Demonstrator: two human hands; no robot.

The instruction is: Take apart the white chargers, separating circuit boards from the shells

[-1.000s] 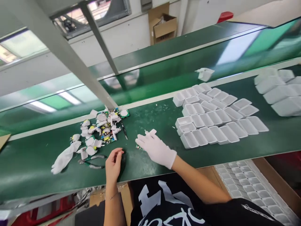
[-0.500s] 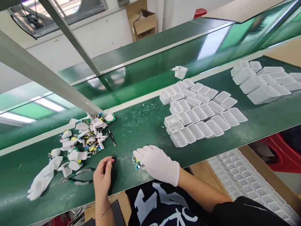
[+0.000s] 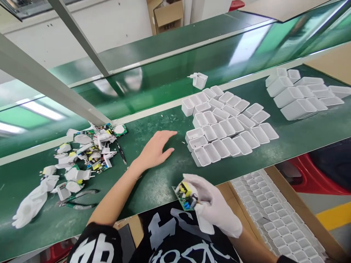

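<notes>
My right hand point(image 3: 219, 208), in a white glove, is closed around a green circuit board point(image 3: 185, 201) with yellow and blue parts, held over the bench's front edge. A white plastic piece point(image 3: 205, 223) hangs below the board, beside the gloved fingers. My bare left hand point(image 3: 156, 150) stretches over the green bench with its fingers apart and nothing in them. Its fingertips point at the nearest white plastic casing point(image 3: 195, 134), a short way off. That casing belongs to a group of open, hollow casings in rows.
Left on the bench lie a pile of circuit boards and white parts point(image 3: 95, 146), black tweezers point(image 3: 121, 152), green-handled pliers point(image 3: 79, 200) and a white glove point(image 3: 31, 207). More casings point(image 3: 298, 96) stand far right. One casing point(image 3: 200, 81) sits beyond the ledge. A carton of casings point(image 3: 282, 215) stands below.
My left hand has moved right and forward, from beside the pliers toward the casings. My right hand has lifted the circuit board off the bench and turned it toward me.
</notes>
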